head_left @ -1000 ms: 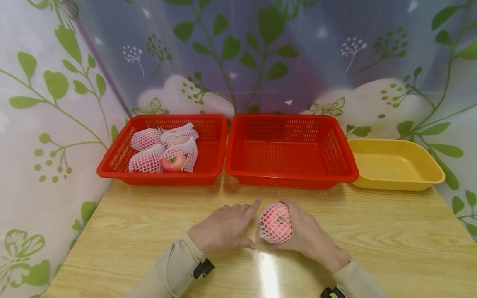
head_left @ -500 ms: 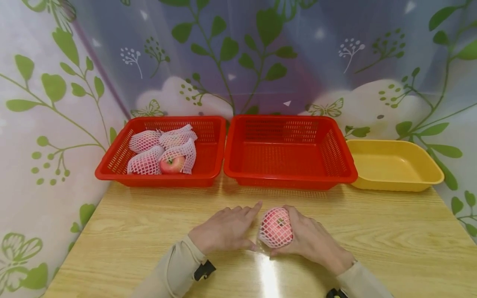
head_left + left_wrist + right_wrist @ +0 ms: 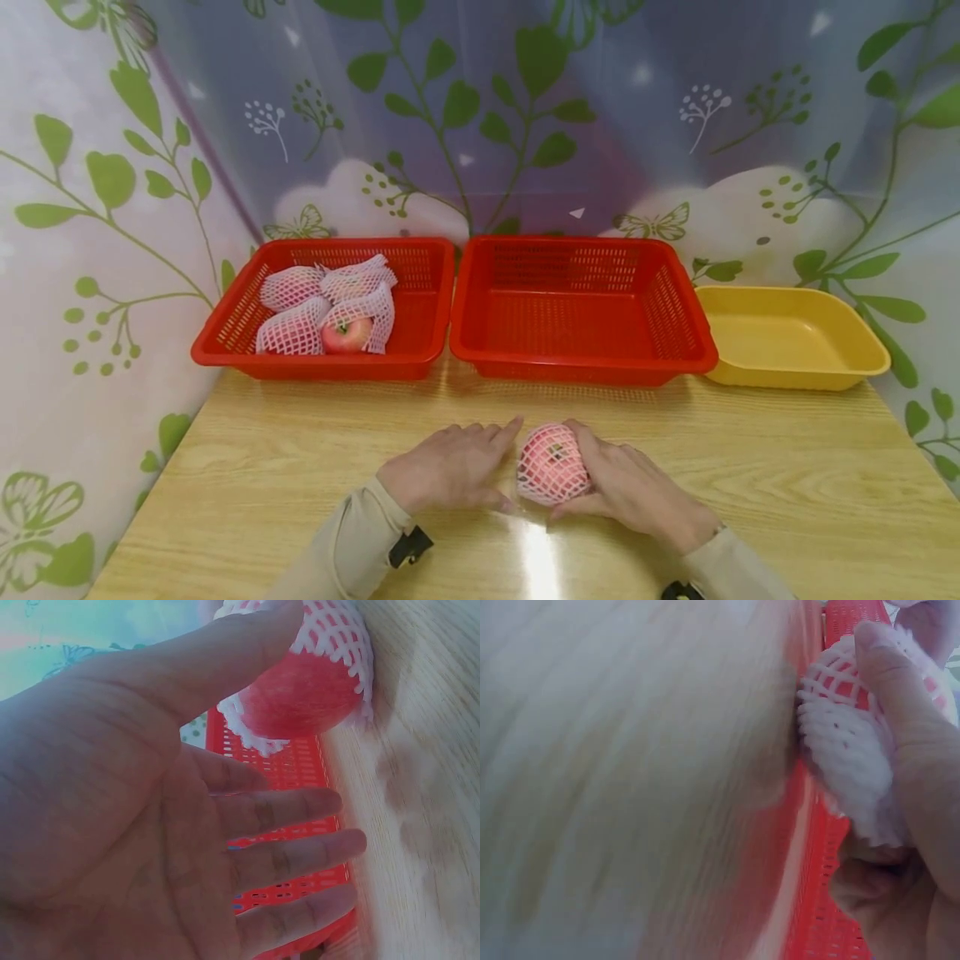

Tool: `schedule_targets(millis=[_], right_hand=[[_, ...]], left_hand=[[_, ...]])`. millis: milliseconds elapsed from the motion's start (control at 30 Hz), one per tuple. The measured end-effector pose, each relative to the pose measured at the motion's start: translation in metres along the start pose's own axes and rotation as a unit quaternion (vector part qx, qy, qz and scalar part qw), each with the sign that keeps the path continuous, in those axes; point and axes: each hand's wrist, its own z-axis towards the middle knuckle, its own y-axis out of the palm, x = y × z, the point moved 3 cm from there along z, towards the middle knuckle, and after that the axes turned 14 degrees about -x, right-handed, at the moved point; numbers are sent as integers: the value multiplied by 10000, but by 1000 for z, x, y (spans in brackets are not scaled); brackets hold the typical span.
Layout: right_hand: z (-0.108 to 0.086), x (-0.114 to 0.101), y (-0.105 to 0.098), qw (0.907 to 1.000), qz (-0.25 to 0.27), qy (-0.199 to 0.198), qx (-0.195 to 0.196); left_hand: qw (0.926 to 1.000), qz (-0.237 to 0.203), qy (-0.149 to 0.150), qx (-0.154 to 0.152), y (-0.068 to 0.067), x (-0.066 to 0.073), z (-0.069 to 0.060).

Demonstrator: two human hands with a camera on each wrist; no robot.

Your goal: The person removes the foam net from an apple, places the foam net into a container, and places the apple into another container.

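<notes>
Left of frame: red basket (image 3: 330, 367) with four netted apples (image 3: 345, 312), undersides hidden, front-right one partly bare; same layout as half a second ago, just slightly lower in frame. Bottom left: sleeve (image 3: 341, 533), cut off by lower edge. Lower left-centre: left hand (image 3: 453, 468), palm hidden in head view but shown in left wrist view; about same pose as before, fingers straight and slightly spread, thumb apart, just left of the single apple. Cannot tell in left wrist view if thumb touches. Lower centre: single apple (image 3: 553, 467) in white net, top cut off in left wrist view, some bare skin visible there; stem a bit further left than half a second ago. On or just above wooden table (image 3: 300, 433), cannot tell which. Centre, above: second red basket (image 3: 585, 367), same place. Lower right-centre: right hand (image 3: 637, 487), gripping the single apple from the right, thumb on near side; other fingers partly hidden, right wrist view blurred. Right of frame: yellow tray (image 3: 795, 379), left end partly behind second red basket.
</notes>
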Motion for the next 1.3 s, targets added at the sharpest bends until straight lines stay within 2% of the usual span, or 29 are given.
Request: schedule_targets(millis=[167,433,533,667,833,933,1067,1167,1300], right_hand=[[-6,-1,-5,10000,58,58,-57],[-8,-12,-17,9950,-703,642,292],[-9,-18,-25,9930,-823,662,538],[-3,-24,-28,9958,-486,435,646],[5,-21,-11,9984,214,508,153],[8,-17,-3,9967,531,613,81],[10,-13,-1,9948,764,663,104],[10,-11,-3,9942,873,630,-29],[6,-6,-4,9966,713,365,-185]], left_hand=[[9999,52,91,-30,2,2,1],[9994,-34,277,196,-1,2,0],[9990,-51,296,323,-2,2,-1],[9976,-204,410,516,-2,0,-1],[9960,-283,567,627,1,-2,3],[9964,-262,530,615,3,-2,3],[9966,-237,490,622,2,-2,2],[9956,-307,582,661,1,-2,2],[9946,-365,690,681,1,-2,3]])
